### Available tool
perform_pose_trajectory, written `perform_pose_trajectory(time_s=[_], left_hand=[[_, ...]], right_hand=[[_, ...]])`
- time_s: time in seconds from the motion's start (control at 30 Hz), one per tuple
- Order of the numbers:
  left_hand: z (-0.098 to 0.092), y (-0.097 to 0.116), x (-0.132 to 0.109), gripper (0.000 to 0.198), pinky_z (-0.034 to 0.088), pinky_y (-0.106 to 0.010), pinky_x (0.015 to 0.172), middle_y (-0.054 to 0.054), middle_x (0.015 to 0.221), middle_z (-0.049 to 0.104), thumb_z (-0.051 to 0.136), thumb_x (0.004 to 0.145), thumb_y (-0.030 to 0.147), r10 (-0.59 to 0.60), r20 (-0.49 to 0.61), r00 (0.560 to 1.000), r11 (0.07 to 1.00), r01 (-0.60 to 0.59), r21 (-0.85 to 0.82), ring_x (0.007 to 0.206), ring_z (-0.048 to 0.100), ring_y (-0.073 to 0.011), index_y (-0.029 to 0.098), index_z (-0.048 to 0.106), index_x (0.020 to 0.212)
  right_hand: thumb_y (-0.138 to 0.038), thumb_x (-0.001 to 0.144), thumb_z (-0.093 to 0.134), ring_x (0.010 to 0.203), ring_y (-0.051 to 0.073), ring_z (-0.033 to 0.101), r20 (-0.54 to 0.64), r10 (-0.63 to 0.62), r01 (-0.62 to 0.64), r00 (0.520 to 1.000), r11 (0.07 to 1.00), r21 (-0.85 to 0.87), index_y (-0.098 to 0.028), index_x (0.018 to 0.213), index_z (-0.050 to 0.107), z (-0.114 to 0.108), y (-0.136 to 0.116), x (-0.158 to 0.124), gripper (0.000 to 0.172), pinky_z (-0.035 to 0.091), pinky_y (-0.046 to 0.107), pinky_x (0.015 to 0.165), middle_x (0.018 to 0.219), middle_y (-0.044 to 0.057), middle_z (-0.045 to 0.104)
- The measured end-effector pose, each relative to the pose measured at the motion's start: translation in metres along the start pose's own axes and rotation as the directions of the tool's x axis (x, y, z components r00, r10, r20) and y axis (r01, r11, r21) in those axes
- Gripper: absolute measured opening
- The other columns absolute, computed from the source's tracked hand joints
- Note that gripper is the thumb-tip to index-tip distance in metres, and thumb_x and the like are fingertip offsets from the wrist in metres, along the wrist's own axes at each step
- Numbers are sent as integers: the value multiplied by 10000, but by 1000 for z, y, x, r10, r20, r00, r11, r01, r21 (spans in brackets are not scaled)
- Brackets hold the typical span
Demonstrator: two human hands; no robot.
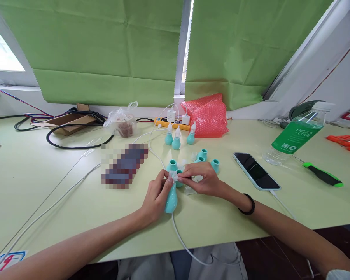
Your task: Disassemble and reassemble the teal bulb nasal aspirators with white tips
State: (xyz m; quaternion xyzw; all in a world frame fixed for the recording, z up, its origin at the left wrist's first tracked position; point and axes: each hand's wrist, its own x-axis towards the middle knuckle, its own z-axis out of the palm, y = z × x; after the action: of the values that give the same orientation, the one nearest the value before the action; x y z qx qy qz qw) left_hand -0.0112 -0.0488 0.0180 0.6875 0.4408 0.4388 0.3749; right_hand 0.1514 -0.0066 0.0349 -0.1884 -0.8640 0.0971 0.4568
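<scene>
My left hand (155,197) is wrapped round a teal squeeze bulb (171,201), its round end pointing down toward me. At the bulb's neck is a clear plastic piece (172,175), which the fingertips of my right hand (203,178) pinch from the side. Just beyond my hands stand several teal bulbs with open necks (215,165). Small clear plastic parts (191,190) lie beside and partly under my right hand. Farther back, three teal bulbs with clear pointed tips (176,143) stand upright.
To the right are a charging phone (256,171), a tilted-looking water bottle (297,136) and a screwdriver (323,174). Pink bubble wrap (208,118) and a yellow power strip (160,123) sit at the back. A white cable (179,233) runs under my hands. A blurred-out object (125,166) lies left.
</scene>
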Motion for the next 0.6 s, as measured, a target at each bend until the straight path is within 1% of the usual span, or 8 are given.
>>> perform_pose_trajectory(time_s=[0.07, 0.13, 0.23, 0.33, 0.4, 0.5, 0.53, 0.6], left_hand=[[1, 0, 0, 222, 210, -213, 456, 79, 493, 272, 307, 846, 372, -1, 9, 1000, 1000, 1, 3, 455, 255, -86, 185, 368, 743], [1, 1, 0, 213, 209, -211, 453, 83, 490, 263, 301, 850, 370, -8, 15, 1000, 1000, 8, 1, 450, 249, -86, 188, 356, 752], [1, 2, 1, 212, 229, -212, 465, 78, 500, 275, 291, 853, 365, -22, 16, 1000, 999, 22, -33, 463, 264, -88, 189, 348, 750], [0, 3, 2, 215, 266, -217, 488, 64, 536, 331, 286, 853, 371, -12, 37, 999, 996, 15, -83, 489, 302, -93, 187, 352, 763], [-1, 2, 2, 226, 294, -224, 508, 46, 579, 388, 276, 854, 377, -8, 43, 999, 994, 12, -105, 513, 339, -97, 184, 354, 767], [-1, 0, 1, 251, 325, -235, 531, 16, 643, 451, 253, 858, 386, -20, 20, 1000, 992, 22, -127, 547, 393, -106, 180, 350, 753], [-1, -1, 1, 260, 330, -236, 534, 10, 654, 461, 248, 858, 392, -20, 15, 1000, 991, 21, -128, 555, 405, -109, 179, 353, 753], [0, -2, 1, 272, 331, -235, 531, 6, 660, 463, 248, 856, 405, -5, 14, 1000, 992, 7, -123, 560, 412, -111, 177, 362, 762]], right_hand=[[-137, 732, 550, 533, 104, 536, -51, -137, 125, 989, 973, -193, -150, 735, 615, 3, -2, -3, 67, 444, 229, 494, 579, 27, 609], [-110, 726, 543, 550, 115, 546, -45, -240, 213, 970, 920, -328, -149, 758, 603, 5, -3, -6, 78, 444, 237, 504, 584, 32, 610], [-101, 712, 547, 555, 116, 552, -40, -256, 224, 966, 901, -371, -150, 769, 591, 5, -5, -6, 86, 447, 234, 509, 587, 26, 613], [-133, 709, 545, 496, 97, 530, -105, -127, 93, 986, 953, -287, -163, 720, 592, 1, -10, 0, 56, 435, 218, 476, 539, 1, 594], [-166, 712, 543, 444, 82, 512, -159, 50, -74, 986, 986, -149, -162, 665, 590, -5, -13, 5, 67, 429, 204, 445, 506, -8, 581], [-204, 714, 544, 440, 86, 534, -219, 348, -342, 912, 937, 68, -147, 629, 589, -18, -9, 13, 112, 437, 194, 416, 530, 7, 601], [-207, 707, 552, 457, 93, 545, -227, 402, -392, 887, 916, 91, -143, 628, 594, -23, -6, 14, 109, 440, 197, 418, 549, 16, 610], [-198, 681, 572, 480, 100, 545, -203, 397, -400, 895, 916, 27, -143, 625, 613, -30, 3, 15, 89, 443, 209, 444, 567, 21, 617]])
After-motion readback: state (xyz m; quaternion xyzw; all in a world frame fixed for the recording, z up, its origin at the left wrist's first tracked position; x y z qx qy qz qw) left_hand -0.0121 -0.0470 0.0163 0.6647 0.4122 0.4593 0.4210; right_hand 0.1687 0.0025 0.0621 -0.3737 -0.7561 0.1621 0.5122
